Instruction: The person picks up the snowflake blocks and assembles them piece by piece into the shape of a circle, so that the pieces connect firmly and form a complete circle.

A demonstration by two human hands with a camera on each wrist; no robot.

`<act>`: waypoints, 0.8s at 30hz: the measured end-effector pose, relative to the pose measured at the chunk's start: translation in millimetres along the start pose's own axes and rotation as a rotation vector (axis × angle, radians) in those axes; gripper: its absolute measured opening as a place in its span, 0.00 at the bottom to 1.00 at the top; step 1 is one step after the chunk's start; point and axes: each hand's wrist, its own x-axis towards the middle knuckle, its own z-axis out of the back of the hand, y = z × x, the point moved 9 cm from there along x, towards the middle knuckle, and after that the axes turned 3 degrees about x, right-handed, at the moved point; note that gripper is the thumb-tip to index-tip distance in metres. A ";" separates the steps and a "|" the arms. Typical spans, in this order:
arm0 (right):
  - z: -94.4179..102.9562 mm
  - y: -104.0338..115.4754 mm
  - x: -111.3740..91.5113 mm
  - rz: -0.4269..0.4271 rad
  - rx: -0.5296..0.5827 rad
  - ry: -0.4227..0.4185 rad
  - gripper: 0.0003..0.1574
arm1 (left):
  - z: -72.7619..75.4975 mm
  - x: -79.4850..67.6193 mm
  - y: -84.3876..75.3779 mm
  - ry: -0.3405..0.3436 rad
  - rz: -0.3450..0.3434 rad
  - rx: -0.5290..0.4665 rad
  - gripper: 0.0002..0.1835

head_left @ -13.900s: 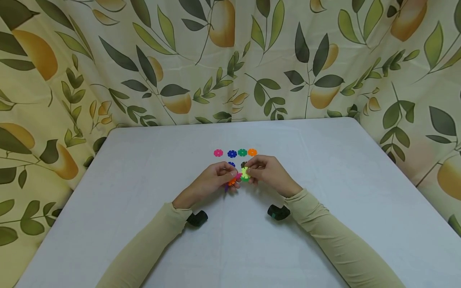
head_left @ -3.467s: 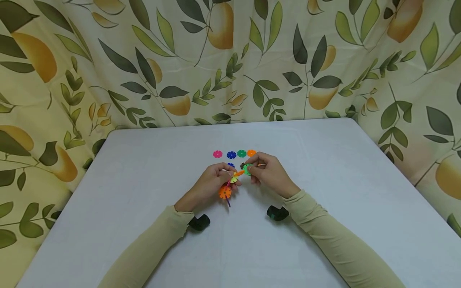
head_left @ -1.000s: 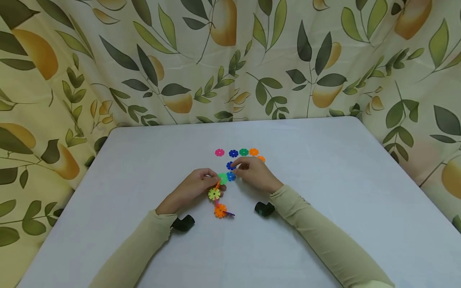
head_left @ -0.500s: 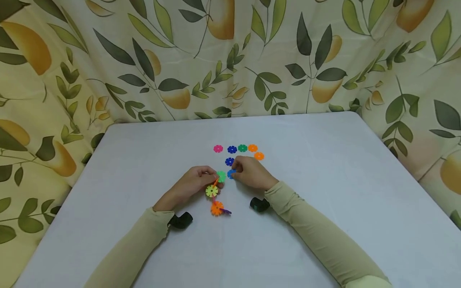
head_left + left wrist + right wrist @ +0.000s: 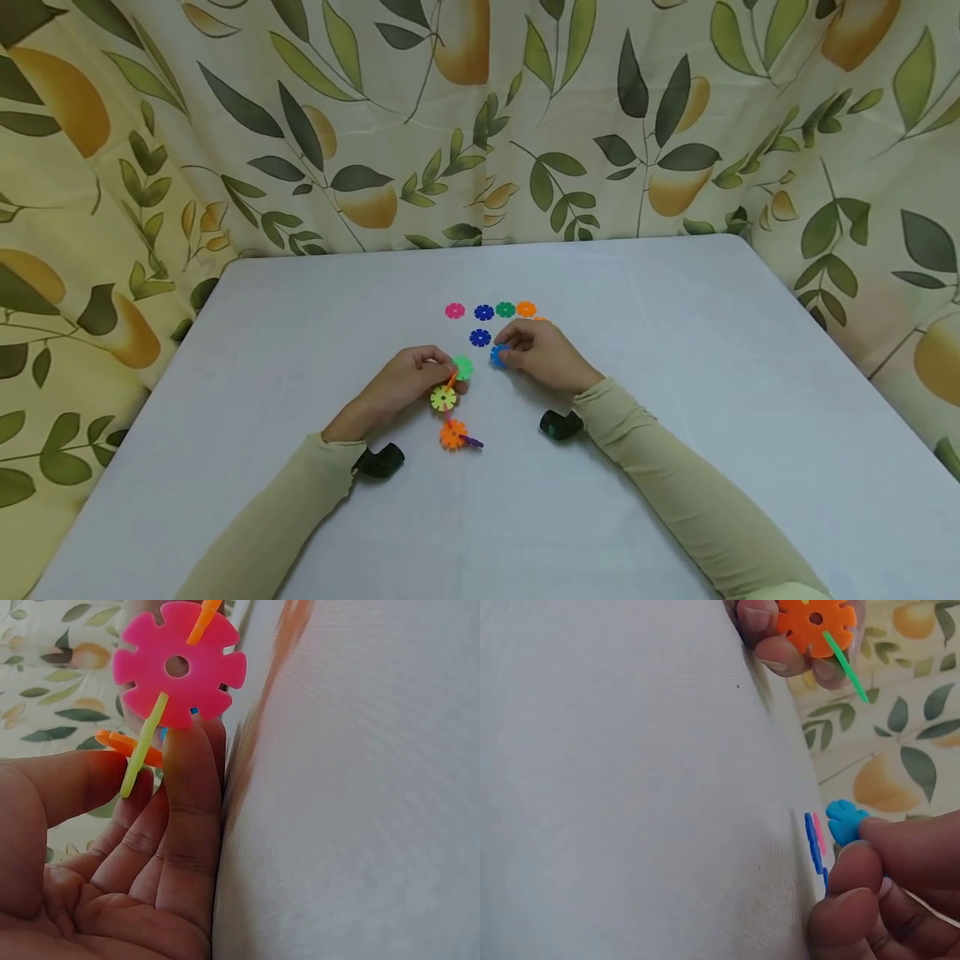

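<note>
My left hand [image 5: 405,382] pinches a chain of notched plastic discs near its top end. A light green disc [image 5: 464,368] sits at that end, followed by a thin edge of orange and a yellow disc [image 5: 443,399]. Below come a pink disc [image 5: 202,686], an orange disc [image 5: 453,435] and a purple disc [image 5: 472,442] seen edge-on. Between thumb and fingertips, my right hand [image 5: 547,357] holds a single light blue disc [image 5: 498,357]. In the right wrist view this blue disc [image 5: 844,823] shows apart from the chain.
Flat on the white table [image 5: 660,333] behind the hands lie a pink disc [image 5: 454,311], two dark blue discs [image 5: 480,337], a dark green disc [image 5: 506,309] and an orange disc [image 5: 526,309]. My right hand partly covers another orange one. A leaf-patterned curtain [image 5: 480,167] hangs behind.
The light green disc, earlier in my right hand, now ends the chain in my left. My right hand has picked the light blue disc off the table and drawn it rightward.
</note>
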 end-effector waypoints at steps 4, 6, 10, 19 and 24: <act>2.9 0.6 -1.0 0.001 0.062 -0.011 0.06 | 0.1 3.0 0.6 -0.007 0.004 0.006 0.12; 2.4 2.4 -1.8 0.000 0.092 -0.008 0.06 | 0.1 3.5 0.3 -0.012 0.011 0.007 0.12; -1.4 7.5 -3.1 0.016 0.124 0.005 0.04 | -0.2 2.1 -0.5 -0.022 0.024 0.012 0.12; -12.5 15.9 -4.6 0.026 0.155 0.045 0.02 | 0.2 -0.2 -1.1 -0.031 0.014 0.001 0.12; -19.1 17.8 -5.5 0.021 0.148 0.064 0.02 | 0.3 -1.1 -1.0 -0.028 0.003 -0.009 0.12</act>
